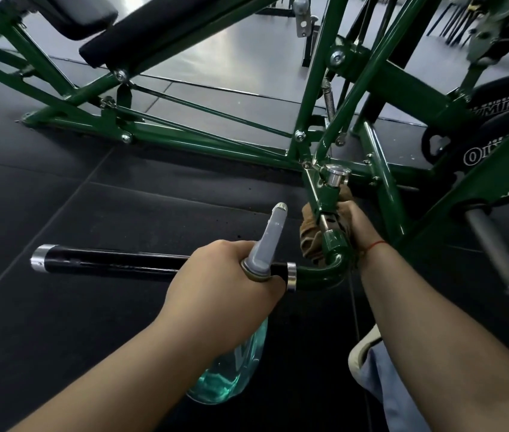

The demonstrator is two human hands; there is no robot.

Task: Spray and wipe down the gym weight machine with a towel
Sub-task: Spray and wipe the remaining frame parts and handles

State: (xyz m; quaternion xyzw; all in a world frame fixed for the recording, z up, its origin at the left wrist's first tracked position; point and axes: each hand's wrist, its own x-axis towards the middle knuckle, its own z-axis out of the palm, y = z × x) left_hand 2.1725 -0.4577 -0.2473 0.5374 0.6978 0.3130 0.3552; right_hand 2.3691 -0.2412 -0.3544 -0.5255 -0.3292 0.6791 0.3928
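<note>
- Weight machine (415, 95): a dark green tube frame that spreads across the far half of the view, from far left to far right, and stands on black floor mats (60, 198).
- Two black pads (159, 29) sit on the frame at the far left.
- Black weight plates (496, 145) with white lettering hang on the frame at the right, and a bare chrome bar (496, 247) juts toward the near side below them.
- A curved green tube bends near the middle of the view into a black handle (106, 263) with chrome rings at both ends, which points left.
- A chrome knob (335, 176) sticks out of the green post just beyond that bend, and a coil spring (329, 101) hangs farther up the frame.
- Left hand (225, 275): its fingers are wrapped round the neck of a spray bottle (231, 372), just under the grey spray head, which points away and to the right.
- The clear bottle body, with blue-green liquid in it, hangs below the hand on the near side of the handle; I cannot tell whether hand or bottle touches the handle.
- Right hand (356, 226): it grips a brown towel (309, 238) bunched round the green post, between the chrome knob and the bend.
- The towel touches the post; the fingertips are hidden behind post and cloth.
- A red string (376, 245) circles the right wrist.
- A pale shoe (362, 357) and a blue-grey trouser leg (393, 394) show at the near right, under the right forearm.
</note>
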